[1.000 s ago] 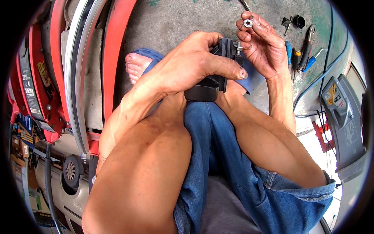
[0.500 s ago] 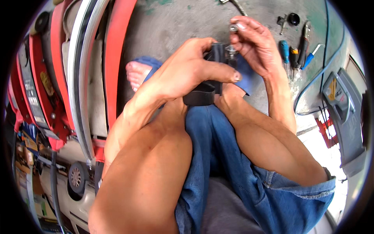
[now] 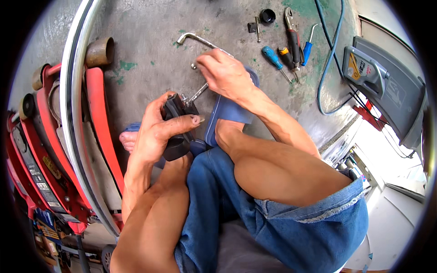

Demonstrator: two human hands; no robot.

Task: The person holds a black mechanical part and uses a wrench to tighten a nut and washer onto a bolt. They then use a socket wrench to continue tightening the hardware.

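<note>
The left hand (image 3: 154, 129) is clamped round the black part (image 3: 177, 146), nine o'clock of centre. A metal bit (image 3: 194, 66) shows beside the curled right hand's (image 3: 227, 75) fingertips; I cannot tell whether they grip it. At one o'clock, a cup (image 3: 268, 17), contents unclear; at two, an opaque jug (image 3: 367, 68).

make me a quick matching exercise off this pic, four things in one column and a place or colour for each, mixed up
1. black part
2. L-shaped wrench
3. round black cap
4. bent-tipped tool

A. has a blue handle
B. beside a slim metal piece
C. gripped by the left hand
D. silver, just beyond the right hand

Pairs: 1-C, 2-D, 3-B, 4-A
</note>
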